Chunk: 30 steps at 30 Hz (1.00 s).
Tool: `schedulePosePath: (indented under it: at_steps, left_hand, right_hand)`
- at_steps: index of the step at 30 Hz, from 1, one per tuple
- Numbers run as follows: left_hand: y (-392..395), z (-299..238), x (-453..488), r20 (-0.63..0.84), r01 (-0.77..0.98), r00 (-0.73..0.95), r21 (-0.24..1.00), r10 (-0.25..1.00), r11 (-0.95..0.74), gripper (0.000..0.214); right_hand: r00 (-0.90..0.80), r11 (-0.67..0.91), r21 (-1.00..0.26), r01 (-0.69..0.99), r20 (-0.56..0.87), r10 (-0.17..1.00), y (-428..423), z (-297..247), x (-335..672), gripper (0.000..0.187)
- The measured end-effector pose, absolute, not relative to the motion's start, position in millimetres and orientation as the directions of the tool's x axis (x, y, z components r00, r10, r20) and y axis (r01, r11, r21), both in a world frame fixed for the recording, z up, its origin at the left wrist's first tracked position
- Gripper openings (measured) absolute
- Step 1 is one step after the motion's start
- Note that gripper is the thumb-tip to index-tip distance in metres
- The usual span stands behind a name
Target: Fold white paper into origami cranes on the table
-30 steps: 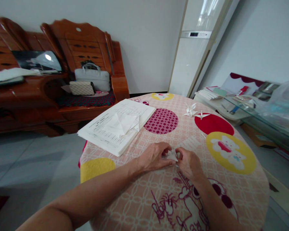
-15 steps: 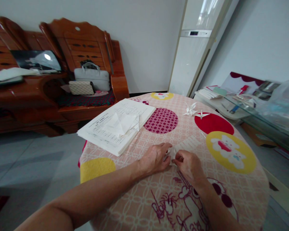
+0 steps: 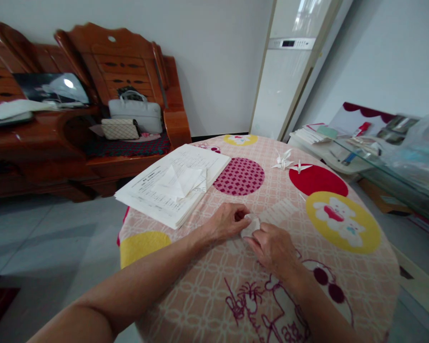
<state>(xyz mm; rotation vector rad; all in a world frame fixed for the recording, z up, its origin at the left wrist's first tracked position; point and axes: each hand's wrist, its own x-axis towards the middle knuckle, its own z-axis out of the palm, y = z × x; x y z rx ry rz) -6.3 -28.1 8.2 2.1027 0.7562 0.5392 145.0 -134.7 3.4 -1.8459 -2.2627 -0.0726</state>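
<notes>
Both of my hands meet near the middle of a round table with a pink patterned cloth [image 3: 207, 286]. Between them lies a small piece of folded white paper [image 3: 250, 225]. My left hand [image 3: 229, 223] has its fingers curled and pinched on the paper's left side. My right hand [image 3: 273, 247] presses on the paper from the right, fingers closed over its edge. Most of the paper is hidden under my fingers.
A stack of printed sheets [image 3: 171, 188] with a folded paper on top lies at the table's left. Two folded paper cranes [image 3: 289, 164] sit at the far side. A wooden bench with bags [image 3: 134, 116] stands behind, a white floor-standing unit [image 3: 286, 71] beyond, cluttered shelves at right.
My hands have shifted slightly on the paper: the left fingers curled in tighter and the right hand slid over the paper's edge. The view tilted a little.
</notes>
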Motion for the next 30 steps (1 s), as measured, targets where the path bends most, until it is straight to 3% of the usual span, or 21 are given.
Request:
schedulePosePath:
  at_steps: [5, 9, 14, 19, 24, 30]
  left_hand:
    - [-29.8, 9.4, -5.7, 0.096, 0.330, 0.726, 0.820, 0.681, -0.467, 0.027]
    - [-27.7, 11.4, -7.4, 0.121, 0.257, 0.756, 0.850, 0.644, -0.460, 0.035]
    - [-19.1, 8.1, -11.9, 0.109, 0.195, 0.781, 0.894, 0.616, -0.405, 0.050]
    - [-13.0, -3.0, -12.1, 0.037, 0.116, 0.776, 0.973, 0.629, -0.200, 0.030]
    - [-7.2, -10.1, -9.5, -0.048, 0.058, 0.787, 0.998, 0.615, 0.003, 0.020]
    - [-5.1, -11.0, -10.4, -0.027, 0.050, 0.791, 0.999, 0.611, -0.021, 0.019]
  right_hand:
    - [-0.235, 0.243, -0.008, 0.970, 0.219, 0.947, -134.7, -1.6, 137.0, 0.019]
    - [-0.169, 0.201, -0.107, 0.974, 0.249, 0.954, -131.7, -6.9, 131.9, 0.010]
    - [-0.097, 0.146, -0.141, 0.979, 0.308, 0.946, -130.2, -11.1, 124.3, 0.015]
    - [-0.125, 0.174, -0.097, 0.980, 0.385, 0.914, -131.3, -15.2, 121.2, 0.013]
    - [-0.072, 0.156, -0.164, 0.974, 0.425, 0.902, -131.0, -19.8, 123.7, 0.015]
    - [-0.069, 0.165, -0.169, 0.972, 0.465, 0.882, -129.7, -21.4, 123.3, 0.016]
